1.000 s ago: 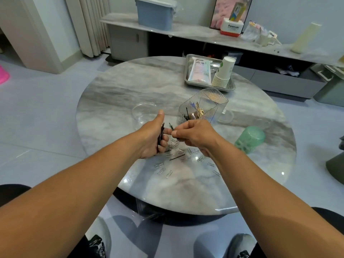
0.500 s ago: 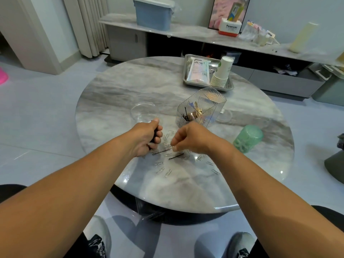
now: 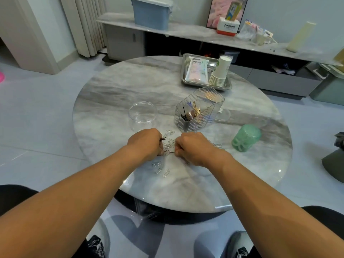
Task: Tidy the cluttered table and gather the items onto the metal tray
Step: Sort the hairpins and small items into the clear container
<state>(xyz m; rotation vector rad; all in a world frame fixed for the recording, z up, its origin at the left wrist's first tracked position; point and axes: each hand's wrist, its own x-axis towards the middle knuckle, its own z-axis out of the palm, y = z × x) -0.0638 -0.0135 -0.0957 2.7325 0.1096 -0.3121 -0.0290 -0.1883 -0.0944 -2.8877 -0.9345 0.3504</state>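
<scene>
Pale tiled floor [image 3: 37,112], marble sideboard [image 3: 186,30], curtain [image 3: 89,25]
</scene>
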